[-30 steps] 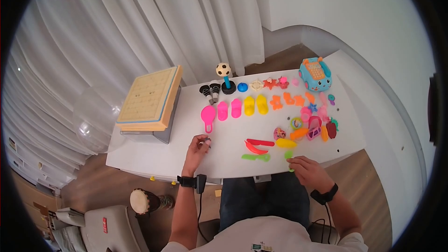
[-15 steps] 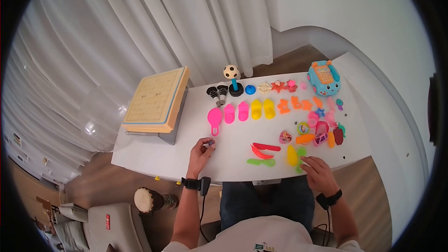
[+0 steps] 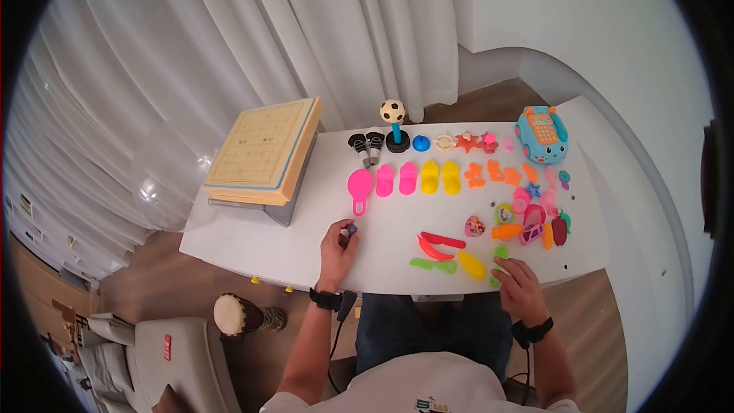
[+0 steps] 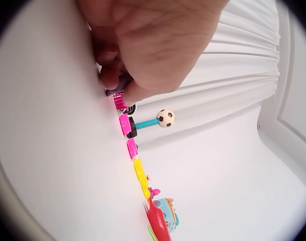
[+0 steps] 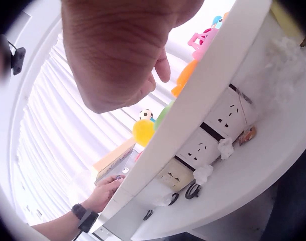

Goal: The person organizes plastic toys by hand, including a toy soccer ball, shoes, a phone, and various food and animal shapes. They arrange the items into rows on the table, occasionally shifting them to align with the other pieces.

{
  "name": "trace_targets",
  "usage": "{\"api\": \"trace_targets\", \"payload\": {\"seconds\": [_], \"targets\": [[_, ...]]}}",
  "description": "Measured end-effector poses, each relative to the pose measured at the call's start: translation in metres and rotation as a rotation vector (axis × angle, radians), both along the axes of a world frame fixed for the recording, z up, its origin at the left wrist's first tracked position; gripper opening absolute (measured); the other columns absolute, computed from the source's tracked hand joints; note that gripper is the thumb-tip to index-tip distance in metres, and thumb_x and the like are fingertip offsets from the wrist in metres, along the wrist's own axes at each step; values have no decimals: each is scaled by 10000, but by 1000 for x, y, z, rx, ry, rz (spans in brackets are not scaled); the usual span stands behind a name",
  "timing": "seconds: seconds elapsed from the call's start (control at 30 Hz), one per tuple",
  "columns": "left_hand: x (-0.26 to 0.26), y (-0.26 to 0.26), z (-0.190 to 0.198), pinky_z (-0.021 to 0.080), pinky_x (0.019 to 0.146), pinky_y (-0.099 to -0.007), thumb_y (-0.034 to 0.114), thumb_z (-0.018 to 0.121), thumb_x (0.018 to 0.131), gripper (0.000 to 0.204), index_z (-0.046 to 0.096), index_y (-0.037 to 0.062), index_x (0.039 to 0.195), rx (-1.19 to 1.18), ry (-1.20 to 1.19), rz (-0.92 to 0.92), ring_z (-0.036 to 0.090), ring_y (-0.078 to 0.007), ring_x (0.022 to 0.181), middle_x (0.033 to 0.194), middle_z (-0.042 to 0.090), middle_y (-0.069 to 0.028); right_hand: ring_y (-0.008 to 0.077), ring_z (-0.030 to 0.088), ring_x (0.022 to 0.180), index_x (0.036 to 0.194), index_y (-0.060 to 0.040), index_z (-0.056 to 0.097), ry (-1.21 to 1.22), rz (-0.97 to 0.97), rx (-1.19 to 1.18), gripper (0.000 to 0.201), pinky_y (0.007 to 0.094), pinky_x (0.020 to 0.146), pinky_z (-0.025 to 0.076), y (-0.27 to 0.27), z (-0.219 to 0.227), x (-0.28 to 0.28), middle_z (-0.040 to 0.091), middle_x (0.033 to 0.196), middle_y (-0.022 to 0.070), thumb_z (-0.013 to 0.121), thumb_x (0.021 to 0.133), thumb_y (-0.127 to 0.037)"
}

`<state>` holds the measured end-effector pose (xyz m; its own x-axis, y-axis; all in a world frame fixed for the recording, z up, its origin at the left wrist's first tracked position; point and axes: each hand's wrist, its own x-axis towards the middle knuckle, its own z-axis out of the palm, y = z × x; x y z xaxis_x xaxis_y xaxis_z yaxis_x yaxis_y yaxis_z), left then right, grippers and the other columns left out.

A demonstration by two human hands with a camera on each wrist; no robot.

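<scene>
My left hand (image 3: pixel 338 252) rests at the table's front left, below the pink toy paddle (image 3: pixel 360 190). Between its thumb and fingertips it pinches a small dark purple piece (image 4: pixel 119 84), mostly covered by the fingers. Over at the front right, my right hand (image 3: pixel 523 288) lies with loosely bent fingers above a green toy piece (image 3: pixel 501 252), whose middle is hidden beneath them. Just left of these fingers lies a yellow oblong toy (image 3: pixel 472 265). Farther left are a red chili-shaped toy (image 3: pixel 433 248), a red strip-like piece (image 3: pixel 443 239) and a green flat piece with a rounded end (image 3: pixel 433 265).
A boxed board (image 3: pixel 264 145) stands on a grey stand at the left. Toward the back are a football on a stand (image 3: pixel 393 112), pink and yellow toy shoes (image 3: pixel 430 178), and a blue toy telephone (image 3: pixel 543 135). Several small toys crowd the right side, including an orange piece (image 3: pixel 507 232).
The yellow toy has turned and shifted left and toward the table's front edge. My left hand still pinches the purple piece; my right hand stays near the green piece. The head view has shifted slightly.
</scene>
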<state>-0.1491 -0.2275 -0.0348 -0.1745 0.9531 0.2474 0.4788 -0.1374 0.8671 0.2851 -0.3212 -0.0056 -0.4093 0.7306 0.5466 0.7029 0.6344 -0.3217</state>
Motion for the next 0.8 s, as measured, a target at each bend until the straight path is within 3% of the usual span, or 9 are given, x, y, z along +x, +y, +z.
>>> {"api": "trace_targets", "payload": {"seconds": [0.17,0.37,0.5,0.67,0.8], "targets": [[7,6,-12,518,651,-311,114,806,939,401,676,9,1303,83,14,76,565,-142,656,1001,722,-86,357,681,1176,1176,-34,720,60,-6,-14,374,454,1016,583,-4,10,-23,713,1312,142,698,818,75],[2,6,-18,520,642,-328,134,846,884,505,650,10,1333,65,66,72,578,-161,643,1124,729,-99,380,621,1261,1233,-16,679,-3,-133,-76,360,481,1095,510,7,23,-61,667,1369,163,747,881,-39],[-2,6,-19,522,634,-328,111,848,876,524,634,-2,1340,78,180,58,578,-157,638,1133,727,-103,385,604,1268,1275,-3,645,-31,-135,-137,379,489,1110,492,15,8,-61,646,1379,173,733,912,-61],[-1,1,-17,519,621,-286,39,817,899,429,641,7,1289,109,-102,23,624,-116,678,1104,743,-106,379,624,1227,1250,-12,657,5,-145,-170,313,468,1069,522,18,4,-58,665,1321,169,700,944,-62],[2,-4,-6,509,606,-276,32,810,913,400,644,14,1277,53,-48,40,629,-103,662,1071,759,-98,384,634,1193,1230,-11,654,49,-130,-159,304,463,1049,532,18,2,-58,671,1291,175,701,930,-37]]}}
